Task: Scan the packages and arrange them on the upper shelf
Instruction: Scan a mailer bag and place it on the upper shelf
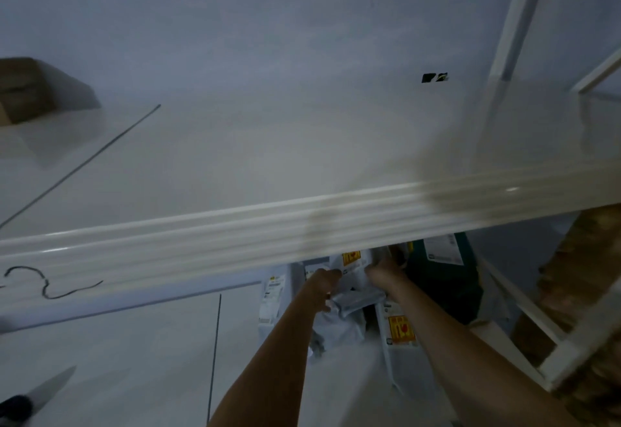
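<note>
A grey package (353, 302) sits low under the white shelf's front edge (302, 225), gripped by both hands: left hand (322, 287) on its left side, right hand (383, 275) on its right. More packages (400, 326) lie around; a green one (443, 282) sits right.

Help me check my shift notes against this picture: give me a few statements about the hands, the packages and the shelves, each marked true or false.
1. Both hands are on a grey package under the upper shelf. True: the left hand and the right hand both grip it.
2. A dark green package lies right of the hands. True.
3. The upper shelf is stacked full of grey packages. False: only a cardboard box shows at its left end.
4. The right hand holds a scanner. False: no scanner shows in either hand.
5. Some grey packages bear yellow labels. True.
</note>
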